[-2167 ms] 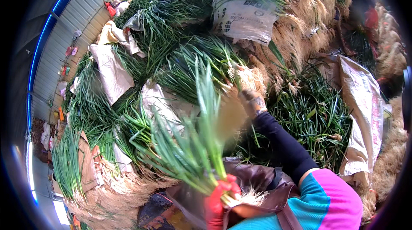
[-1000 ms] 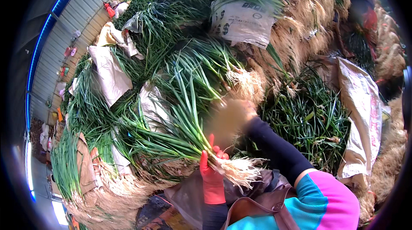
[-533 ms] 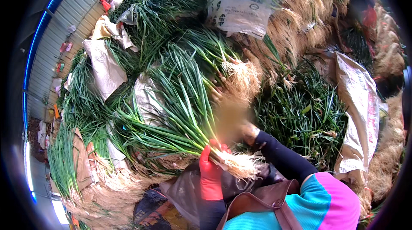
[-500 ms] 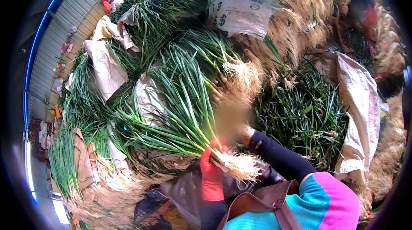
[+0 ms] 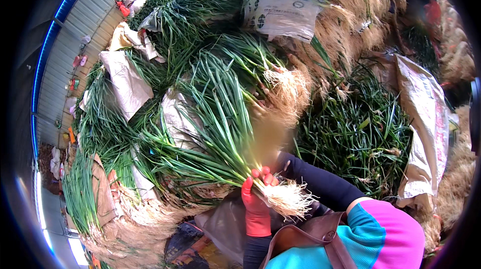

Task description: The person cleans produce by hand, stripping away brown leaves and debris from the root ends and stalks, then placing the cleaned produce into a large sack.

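Observation:
My left hand [image 5: 256, 210], in a red glove, is closed round the lower stems of a bunch of spring onions [image 5: 231, 156]. Long green leaves fan out from it to the upper left, and its pale stringy roots [image 5: 289, 200] stick out to the right of the glove. From the right, my right forearm in a black sleeve [image 5: 320, 178] reaches toward the same stems. A brownish blur over the picture hides most of my right hand, so its fingers do not show.
More onions lie heaped beyond, with a small rooted bunch [image 5: 285, 81] close by. At the right, dark green leaves [image 5: 358, 136] lie beside a pale woven sack [image 5: 423, 123]. Another printed sack [image 5: 283, 14] drapes over the far pile. Root masses [image 5: 133, 229] spread at lower left.
The bunch and my left glove have shifted slightly right in the picture, as has much of the left-hand scene. The left hand keeps its grip; my right hand remains hidden by the blur.

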Demonstrator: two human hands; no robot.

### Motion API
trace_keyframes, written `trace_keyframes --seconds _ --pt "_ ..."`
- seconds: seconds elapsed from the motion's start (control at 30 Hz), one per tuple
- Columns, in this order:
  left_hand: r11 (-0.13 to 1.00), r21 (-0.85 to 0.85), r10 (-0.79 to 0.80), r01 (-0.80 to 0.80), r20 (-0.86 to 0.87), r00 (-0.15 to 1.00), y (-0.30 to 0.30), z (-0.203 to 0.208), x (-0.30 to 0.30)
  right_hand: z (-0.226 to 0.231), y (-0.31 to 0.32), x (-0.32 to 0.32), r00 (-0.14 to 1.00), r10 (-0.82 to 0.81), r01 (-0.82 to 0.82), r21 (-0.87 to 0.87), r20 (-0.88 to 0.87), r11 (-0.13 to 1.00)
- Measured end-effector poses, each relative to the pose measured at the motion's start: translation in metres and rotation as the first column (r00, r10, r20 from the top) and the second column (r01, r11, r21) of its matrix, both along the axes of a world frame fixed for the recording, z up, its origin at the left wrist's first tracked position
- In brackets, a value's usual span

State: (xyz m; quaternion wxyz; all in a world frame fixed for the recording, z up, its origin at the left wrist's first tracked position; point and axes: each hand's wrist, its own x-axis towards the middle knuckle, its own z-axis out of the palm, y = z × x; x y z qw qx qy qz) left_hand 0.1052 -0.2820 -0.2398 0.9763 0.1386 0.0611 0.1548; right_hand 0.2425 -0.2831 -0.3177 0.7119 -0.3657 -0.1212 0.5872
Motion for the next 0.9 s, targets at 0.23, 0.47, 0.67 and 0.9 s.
trace_keyframes --seconds 0.23,0.47,0.67,0.9 --pt "0.998 -0.046 0.051 -0.049 0.04 0.998 0.002 -0.002 -0.002 0.018 0.01 -0.01 0.972 -0.112 0.135 0.103 -0.205 0.986" --pt "0.997 -0.023 0.076 -0.075 0.026 0.997 0.005 -0.01 -0.003 0.056 -0.032 -0.009 0.933 -0.038 0.119 0.207 -0.358 0.971" --pt "0.997 0.029 0.068 -0.068 0.005 0.998 0.002 -0.009 -0.003 -0.016 0.017 0.019 0.75 -0.583 0.541 -0.218 -0.313 0.813" --pt "1.0 -0.023 0.02 -0.02 0.022 1.0 0.004 -0.009 -0.001 0.062 -0.006 0.005 0.903 -0.131 0.089 -0.119 -0.408 0.989"
